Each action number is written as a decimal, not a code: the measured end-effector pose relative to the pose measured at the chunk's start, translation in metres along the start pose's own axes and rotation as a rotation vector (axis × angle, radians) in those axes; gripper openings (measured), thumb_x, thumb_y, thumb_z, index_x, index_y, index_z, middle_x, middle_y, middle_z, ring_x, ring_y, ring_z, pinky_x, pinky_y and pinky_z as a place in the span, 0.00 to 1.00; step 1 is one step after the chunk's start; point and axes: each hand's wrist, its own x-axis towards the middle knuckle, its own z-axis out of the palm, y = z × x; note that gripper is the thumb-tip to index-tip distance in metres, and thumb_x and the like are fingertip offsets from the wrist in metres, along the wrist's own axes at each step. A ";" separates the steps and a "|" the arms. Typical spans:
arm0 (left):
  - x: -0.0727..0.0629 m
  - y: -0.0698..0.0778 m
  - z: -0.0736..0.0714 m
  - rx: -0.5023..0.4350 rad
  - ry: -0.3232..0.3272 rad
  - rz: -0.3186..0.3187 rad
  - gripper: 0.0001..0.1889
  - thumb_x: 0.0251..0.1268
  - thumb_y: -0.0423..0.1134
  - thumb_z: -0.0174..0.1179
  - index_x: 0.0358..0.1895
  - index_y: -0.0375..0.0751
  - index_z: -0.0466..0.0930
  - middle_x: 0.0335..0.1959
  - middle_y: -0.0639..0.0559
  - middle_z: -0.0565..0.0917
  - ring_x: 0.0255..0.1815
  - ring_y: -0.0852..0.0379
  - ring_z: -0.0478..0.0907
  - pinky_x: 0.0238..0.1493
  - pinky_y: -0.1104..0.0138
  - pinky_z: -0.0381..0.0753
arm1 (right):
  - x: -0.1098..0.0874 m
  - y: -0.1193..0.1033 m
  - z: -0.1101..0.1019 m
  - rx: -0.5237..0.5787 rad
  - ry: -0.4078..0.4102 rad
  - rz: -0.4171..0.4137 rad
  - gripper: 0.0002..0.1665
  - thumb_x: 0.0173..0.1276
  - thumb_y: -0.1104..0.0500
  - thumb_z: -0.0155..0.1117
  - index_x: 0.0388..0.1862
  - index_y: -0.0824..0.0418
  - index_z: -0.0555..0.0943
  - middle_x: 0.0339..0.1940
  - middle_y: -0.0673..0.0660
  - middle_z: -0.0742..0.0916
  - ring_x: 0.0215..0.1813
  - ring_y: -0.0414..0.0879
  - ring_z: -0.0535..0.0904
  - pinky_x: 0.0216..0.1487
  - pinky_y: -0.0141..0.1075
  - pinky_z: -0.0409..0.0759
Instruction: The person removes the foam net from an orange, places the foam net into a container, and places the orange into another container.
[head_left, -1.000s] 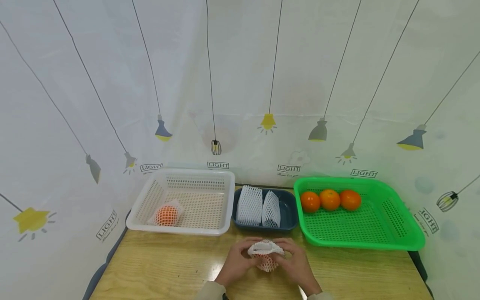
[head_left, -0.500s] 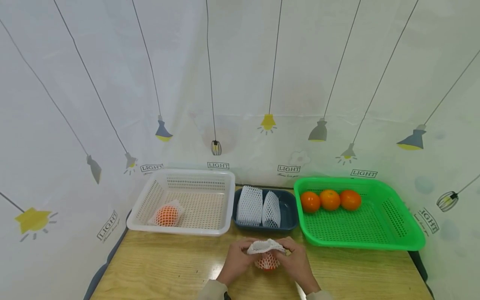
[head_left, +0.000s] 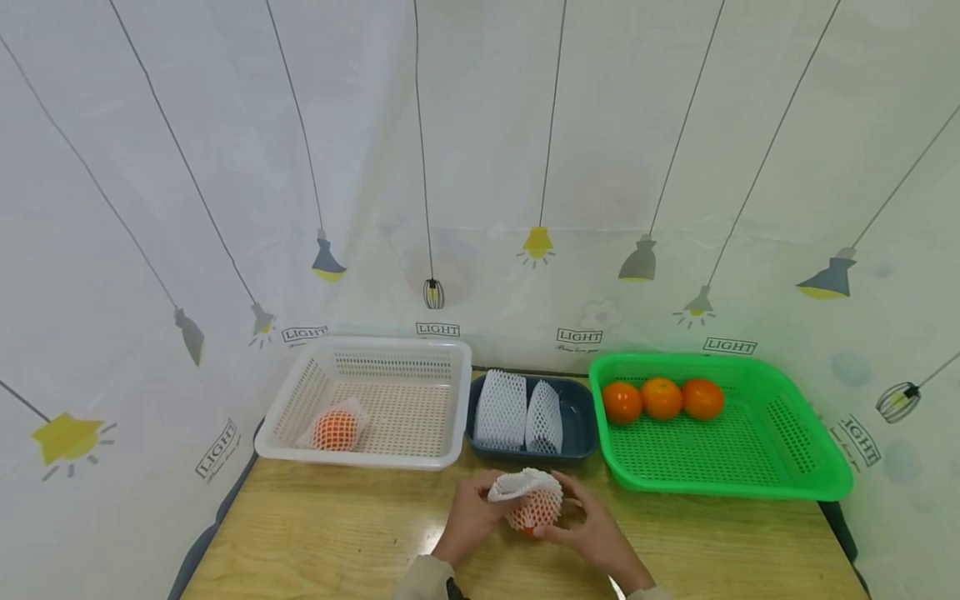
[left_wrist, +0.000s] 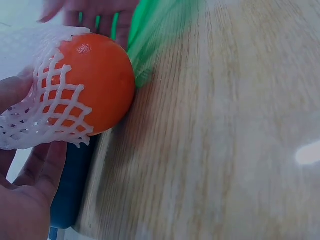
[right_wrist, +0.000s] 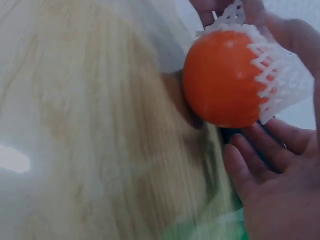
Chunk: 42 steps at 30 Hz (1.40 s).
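Above the near middle of the table, an orange [left_wrist: 102, 82] sits partly inside a white foam net sleeve [head_left: 551, 500], its bare end facing down. My left hand [head_left: 474, 515] grips the sleeve and orange, with the thumb [left_wrist: 12, 92] on the mesh and the fingers below. My right hand [head_left: 596, 533] is at the other side of the fruit. Its fingers [right_wrist: 255, 155] are spread and nearly straight around the orange's side. The head view has its thumb near the orange's lower end. Whether every right fingertip touches is unclear.
A white basket [head_left: 442, 462] at left holds a netted orange [head_left: 335, 430]. The dark blue tray [head_left: 581, 433] in the middle holds foam net sleeves [head_left: 501, 412]. On the right, a green basket [head_left: 750, 490] carries three bare oranges [head_left: 662, 398]. Behind stands a printed curtain [head_left: 480, 167].
The netted orange has risen and tilted slightly, showing more of its meshed side. My right hand has shifted from the sleeve's rim to the fruit's side, its thumb now lower.
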 end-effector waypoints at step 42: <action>0.058 0.058 -0.014 0.196 0.033 -0.017 0.16 0.70 0.47 0.67 0.52 0.42 0.81 0.45 0.47 0.91 0.41 0.62 0.82 0.43 0.71 0.83 | 0.002 0.011 0.009 -0.040 -0.020 0.013 0.50 0.48 0.55 0.87 0.70 0.59 0.74 0.66 0.60 0.82 0.65 0.55 0.80 0.62 0.38 0.84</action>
